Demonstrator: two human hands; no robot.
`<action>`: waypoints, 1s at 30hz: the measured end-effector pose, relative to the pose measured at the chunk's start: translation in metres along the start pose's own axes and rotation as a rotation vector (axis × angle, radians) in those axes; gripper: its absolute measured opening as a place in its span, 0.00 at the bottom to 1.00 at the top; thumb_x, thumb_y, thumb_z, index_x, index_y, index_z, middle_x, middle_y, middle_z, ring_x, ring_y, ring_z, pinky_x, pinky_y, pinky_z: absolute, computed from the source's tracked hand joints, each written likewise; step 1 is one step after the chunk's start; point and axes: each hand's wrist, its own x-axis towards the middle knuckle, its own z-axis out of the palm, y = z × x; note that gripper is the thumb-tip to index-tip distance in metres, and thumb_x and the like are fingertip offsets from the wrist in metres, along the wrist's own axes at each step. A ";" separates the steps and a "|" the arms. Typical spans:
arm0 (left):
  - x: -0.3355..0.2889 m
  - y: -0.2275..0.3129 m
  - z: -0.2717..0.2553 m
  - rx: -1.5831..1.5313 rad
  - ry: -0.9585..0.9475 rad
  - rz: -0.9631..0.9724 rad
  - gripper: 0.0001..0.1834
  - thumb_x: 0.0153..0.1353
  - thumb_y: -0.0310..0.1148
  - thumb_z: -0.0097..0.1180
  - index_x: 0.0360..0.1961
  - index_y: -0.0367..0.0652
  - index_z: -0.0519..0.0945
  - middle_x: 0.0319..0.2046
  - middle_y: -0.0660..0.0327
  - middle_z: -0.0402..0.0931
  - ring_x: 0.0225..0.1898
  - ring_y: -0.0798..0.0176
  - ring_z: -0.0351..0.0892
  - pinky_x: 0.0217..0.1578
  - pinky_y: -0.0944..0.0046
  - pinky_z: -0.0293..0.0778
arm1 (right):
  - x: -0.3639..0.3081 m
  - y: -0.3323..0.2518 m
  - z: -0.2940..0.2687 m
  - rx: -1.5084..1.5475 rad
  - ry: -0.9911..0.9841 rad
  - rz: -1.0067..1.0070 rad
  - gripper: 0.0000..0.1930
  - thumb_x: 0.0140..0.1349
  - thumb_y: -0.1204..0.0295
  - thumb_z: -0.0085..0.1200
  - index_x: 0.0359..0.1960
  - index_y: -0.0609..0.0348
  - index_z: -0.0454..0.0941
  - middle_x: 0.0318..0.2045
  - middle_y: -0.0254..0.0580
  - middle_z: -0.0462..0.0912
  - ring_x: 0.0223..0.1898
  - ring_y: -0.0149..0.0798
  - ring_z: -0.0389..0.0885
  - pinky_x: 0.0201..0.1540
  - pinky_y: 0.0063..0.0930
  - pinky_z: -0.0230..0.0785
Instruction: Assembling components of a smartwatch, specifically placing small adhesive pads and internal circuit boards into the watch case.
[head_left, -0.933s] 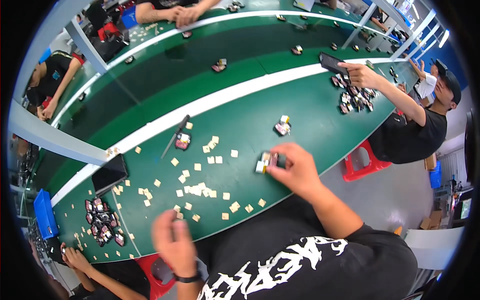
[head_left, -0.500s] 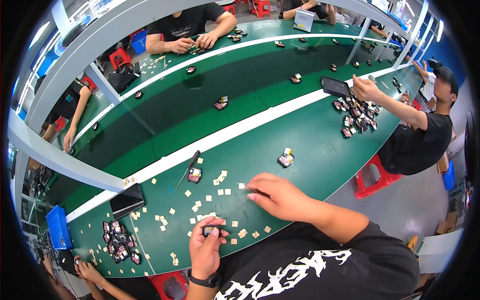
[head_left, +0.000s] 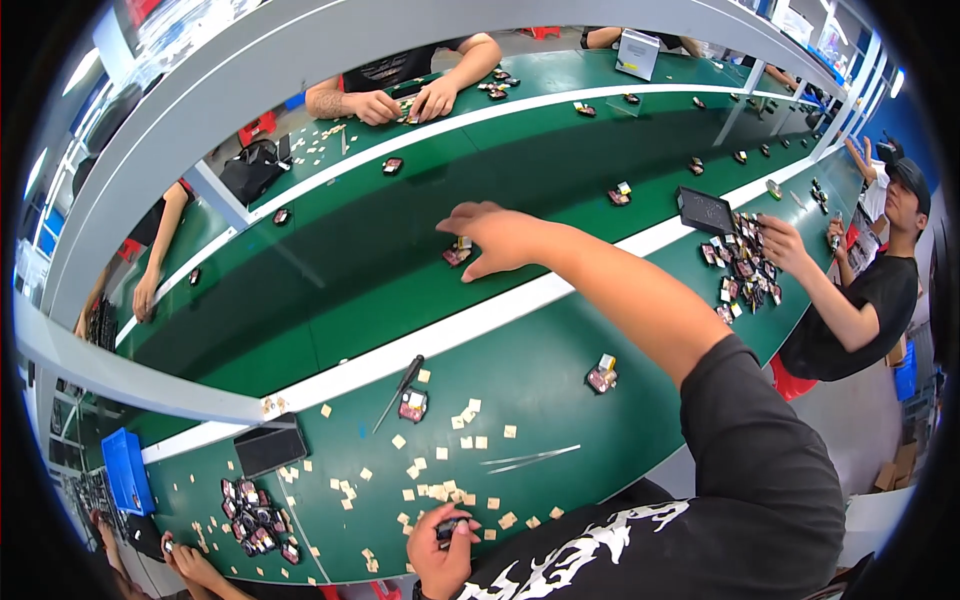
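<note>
My left hand, low at the near edge of the green table, is closed around a small black device. My right arm stretches across the white rail to the conveyor. There my right hand hovers with fingers and thumb spread around another small device, black and reddish with a pale label; contact cannot be made out. Metal tweezers lie on the table. Small cream square pieces are scattered near my left hand. A black-handled screwdriver rests beside a device.
Another device lies right of centre. Piled devices and a dark tray are at left, near a blue bin. A co-worker at right handles a second pile. A grey frame arches over the conveyor.
My right hand has moved from the table up and over the conveyor, around a device there. The tweezers now lie on the table. My left hand still holds its device.
</note>
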 end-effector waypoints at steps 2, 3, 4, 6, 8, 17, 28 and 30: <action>0.002 0.004 0.005 -0.086 0.046 -0.007 0.19 0.72 0.24 0.56 0.62 0.31 0.74 0.41 0.53 0.84 0.31 0.66 0.83 0.34 0.69 0.79 | 0.015 0.015 0.008 0.029 -0.084 0.006 0.30 0.59 0.60 0.69 0.62 0.58 0.76 0.63 0.51 0.73 0.64 0.59 0.70 0.64 0.45 0.69; 0.002 0.002 0.001 -0.086 0.048 -0.030 0.19 0.71 0.23 0.55 0.62 0.31 0.74 0.42 0.53 0.84 0.31 0.66 0.82 0.34 0.69 0.79 | 0.022 0.017 0.014 0.054 -0.105 -0.067 0.29 0.60 0.58 0.69 0.60 0.58 0.77 0.61 0.50 0.74 0.63 0.58 0.72 0.63 0.45 0.69; 0.000 0.000 -0.004 -0.094 0.046 -0.036 0.19 0.71 0.22 0.55 0.62 0.30 0.74 0.44 0.52 0.83 0.32 0.65 0.83 0.34 0.68 0.79 | 0.024 0.019 0.019 0.080 -0.132 -0.139 0.28 0.61 0.55 0.68 0.58 0.58 0.79 0.60 0.48 0.75 0.62 0.57 0.73 0.62 0.44 0.70; -0.001 0.003 -0.009 -0.157 0.058 -0.083 0.19 0.72 0.23 0.55 0.62 0.29 0.74 0.45 0.51 0.83 0.33 0.64 0.83 0.33 0.68 0.80 | 0.019 0.011 0.008 0.108 -0.176 -0.086 0.27 0.61 0.54 0.68 0.56 0.58 0.81 0.59 0.48 0.76 0.60 0.55 0.75 0.61 0.43 0.71; -0.001 0.001 -0.015 -0.180 0.048 -0.063 0.20 0.72 0.24 0.56 0.62 0.28 0.73 0.44 0.50 0.83 0.34 0.64 0.83 0.33 0.67 0.80 | 0.006 0.010 -0.015 0.137 -0.217 -0.049 0.25 0.61 0.53 0.67 0.53 0.58 0.82 0.57 0.47 0.77 0.58 0.53 0.77 0.60 0.42 0.71; 0.006 0.006 -0.006 -0.159 0.070 -0.084 0.18 0.72 0.24 0.56 0.61 0.30 0.75 0.44 0.51 0.82 0.33 0.64 0.82 0.32 0.67 0.80 | -0.123 0.161 -0.122 -0.162 -0.083 0.286 0.24 0.59 0.61 0.68 0.53 0.62 0.83 0.52 0.49 0.82 0.55 0.53 0.81 0.59 0.41 0.73; 0.006 0.005 0.002 -0.107 0.152 -0.057 0.18 0.72 0.26 0.57 0.60 0.32 0.73 0.45 0.49 0.83 0.37 0.62 0.82 0.31 0.68 0.81 | -0.117 0.175 -0.095 -0.269 -0.228 0.356 0.19 0.48 0.67 0.64 0.44 0.57 0.87 0.41 0.50 0.83 0.48 0.53 0.82 0.54 0.44 0.76; 0.006 -0.001 -0.002 -0.118 0.147 -0.061 0.17 0.72 0.25 0.56 0.60 0.32 0.73 0.45 0.50 0.83 0.37 0.63 0.82 0.31 0.68 0.81 | -0.141 0.174 -0.120 -0.217 -0.167 0.403 0.19 0.47 0.66 0.63 0.43 0.57 0.87 0.39 0.49 0.84 0.46 0.54 0.83 0.53 0.45 0.76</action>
